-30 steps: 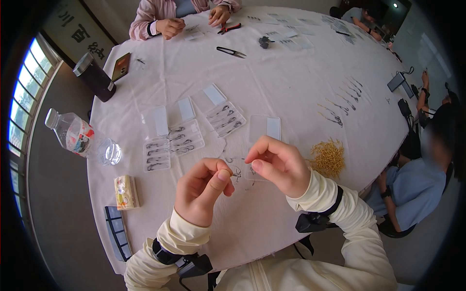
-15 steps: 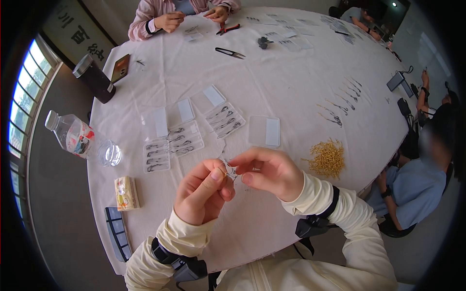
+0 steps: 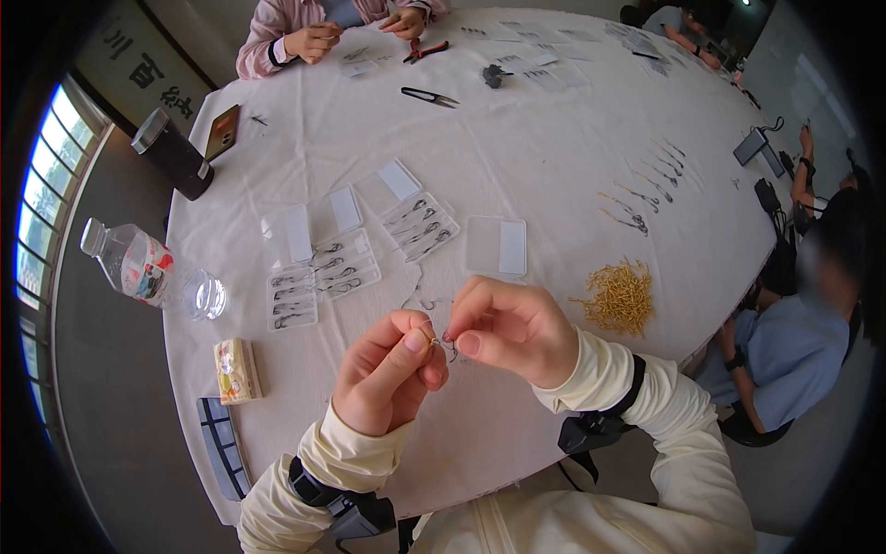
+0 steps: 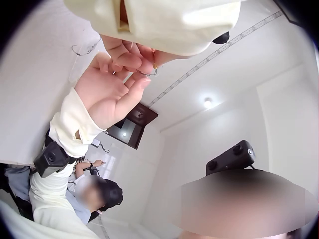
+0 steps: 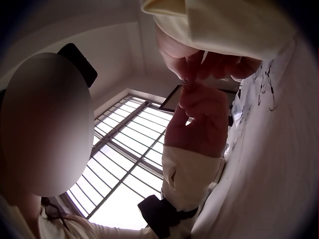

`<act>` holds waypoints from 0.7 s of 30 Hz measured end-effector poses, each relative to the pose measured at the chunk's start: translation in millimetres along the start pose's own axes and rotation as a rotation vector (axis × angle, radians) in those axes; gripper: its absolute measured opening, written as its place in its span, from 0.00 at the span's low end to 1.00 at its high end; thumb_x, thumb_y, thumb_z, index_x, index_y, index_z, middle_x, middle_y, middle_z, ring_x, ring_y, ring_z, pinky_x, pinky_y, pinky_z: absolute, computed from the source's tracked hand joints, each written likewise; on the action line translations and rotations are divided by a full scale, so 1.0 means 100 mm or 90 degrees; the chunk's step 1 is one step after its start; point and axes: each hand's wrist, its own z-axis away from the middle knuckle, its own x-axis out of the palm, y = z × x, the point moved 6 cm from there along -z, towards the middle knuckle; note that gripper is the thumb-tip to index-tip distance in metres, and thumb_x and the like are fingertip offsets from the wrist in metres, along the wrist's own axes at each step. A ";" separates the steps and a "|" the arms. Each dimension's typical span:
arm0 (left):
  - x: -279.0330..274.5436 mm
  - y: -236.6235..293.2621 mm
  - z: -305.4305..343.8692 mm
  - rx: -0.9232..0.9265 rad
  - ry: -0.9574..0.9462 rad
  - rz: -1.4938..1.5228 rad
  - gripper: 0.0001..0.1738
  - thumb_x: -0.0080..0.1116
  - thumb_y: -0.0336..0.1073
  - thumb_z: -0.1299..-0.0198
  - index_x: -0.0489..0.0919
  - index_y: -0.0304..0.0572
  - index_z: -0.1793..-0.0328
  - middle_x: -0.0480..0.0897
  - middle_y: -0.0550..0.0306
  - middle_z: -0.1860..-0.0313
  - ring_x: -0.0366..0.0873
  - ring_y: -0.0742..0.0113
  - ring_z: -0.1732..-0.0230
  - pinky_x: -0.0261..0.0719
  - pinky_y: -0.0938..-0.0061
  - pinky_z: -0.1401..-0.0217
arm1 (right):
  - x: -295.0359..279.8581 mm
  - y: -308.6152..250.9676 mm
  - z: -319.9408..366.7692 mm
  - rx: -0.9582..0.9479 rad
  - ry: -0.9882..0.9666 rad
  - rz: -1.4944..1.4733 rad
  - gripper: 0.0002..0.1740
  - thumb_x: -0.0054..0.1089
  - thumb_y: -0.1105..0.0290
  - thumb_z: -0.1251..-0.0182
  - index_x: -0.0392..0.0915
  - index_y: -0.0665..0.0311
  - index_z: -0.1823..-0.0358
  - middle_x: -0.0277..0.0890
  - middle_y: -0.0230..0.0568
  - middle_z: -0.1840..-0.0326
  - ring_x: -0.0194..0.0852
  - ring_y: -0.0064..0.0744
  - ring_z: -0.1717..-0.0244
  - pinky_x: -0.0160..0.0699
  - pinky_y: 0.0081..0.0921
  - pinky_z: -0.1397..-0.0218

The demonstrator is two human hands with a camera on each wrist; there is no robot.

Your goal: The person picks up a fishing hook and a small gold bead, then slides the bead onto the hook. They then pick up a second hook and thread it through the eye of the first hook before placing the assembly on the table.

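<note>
In the head view, my left hand (image 3: pixel 383 369) pinches a small gold twist tie between thumb and forefinger, along with thin dark strands that look like a fishing hook rig (image 3: pixel 451 350). My right hand (image 3: pixel 517 328) has its thumb and forefinger closed on the dark strands, fingertips almost meeting the left ones. The gold twist tie (image 4: pixel 155 65) pokes out beside the fingertips in the left wrist view. Fingers hide most of the rig. Loose hooks (image 5: pixel 271 97) lie on the tablecloth under the hands. A pile of gold twist ties (image 3: pixel 618 297) sits right of my right hand.
Clear plastic boxes (image 3: pixel 269 309) of rigs stand left of centre, a lidded case (image 3: pixel 484 245) behind my hands. Several tied rigs (image 3: pixel 630 222) lie at right. A bottle (image 3: pixel 148 268), tumbler (image 3: pixel 175 157) and tissue pack (image 3: pixel 237 371) line the left edge. Scissors (image 3: pixel 429 97) lie farther back.
My right hand has moved left and slightly down to my left hand, its fingers closing on the dark strands. The left hand keeps its pinch. The head view has shifted slightly.
</note>
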 end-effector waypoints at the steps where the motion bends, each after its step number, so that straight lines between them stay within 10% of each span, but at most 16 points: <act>1: 0.00 0.00 0.00 0.000 0.003 0.001 0.07 0.50 0.34 0.28 0.75 0.39 0.51 0.76 0.62 0.68 0.72 0.73 0.66 0.68 0.76 0.60 | 0.00 -0.01 0.00 0.017 0.013 -0.004 0.06 0.61 0.73 0.32 0.78 0.65 0.57 0.76 0.31 0.60 0.75 0.20 0.58 0.76 0.20 0.53; 21: 0.04 0.04 0.05 0.026 0.034 -0.062 0.07 0.51 0.33 0.29 0.75 0.38 0.51 0.75 0.63 0.65 0.72 0.74 0.66 0.69 0.79 0.61 | 0.01 -0.28 0.03 -0.197 0.040 0.332 0.06 0.67 0.79 0.45 0.81 0.61 0.67 0.76 0.30 0.68 0.70 0.20 0.70 0.69 0.19 0.68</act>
